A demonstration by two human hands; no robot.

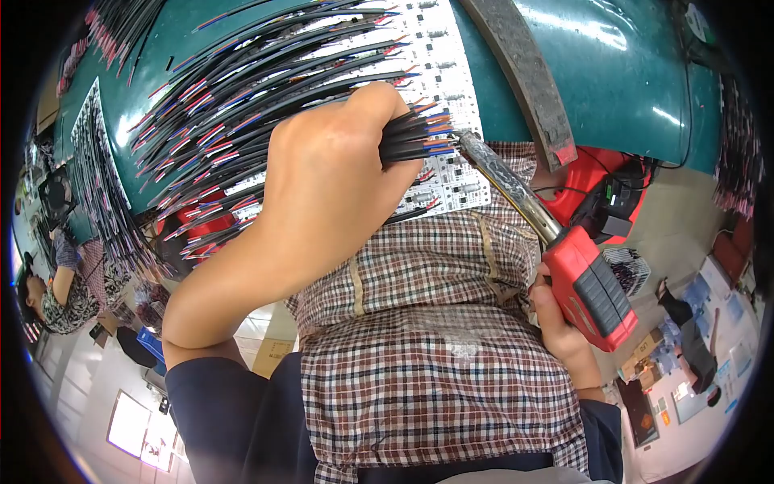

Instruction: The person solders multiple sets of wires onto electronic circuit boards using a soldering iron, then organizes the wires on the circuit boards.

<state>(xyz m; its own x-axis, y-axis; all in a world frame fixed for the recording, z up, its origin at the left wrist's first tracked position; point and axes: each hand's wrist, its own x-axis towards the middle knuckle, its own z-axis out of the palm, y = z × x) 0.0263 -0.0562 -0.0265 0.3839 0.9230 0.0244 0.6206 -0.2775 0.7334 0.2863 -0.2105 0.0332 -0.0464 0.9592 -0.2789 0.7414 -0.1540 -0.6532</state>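
My left hand is closed around a bundle of black cables, their bared brown and blue wire ends pointing right. Beneath that hand lies a white circuit board panel, with small dark parts along its right side. Many more black cables with red, blue and white wire ends fan leftward from the panel. In my right hand is a soldering iron with a red and black handle. Its worn metal barrel slants up-left, tip close to the bundle's wire ends; whether they touch I cannot tell.
A dark, worn bar lies right of the panel on the green table. Nearer the table edge is a red tray with a black device. More cabled boards lie left. Other people appear at far left and right.
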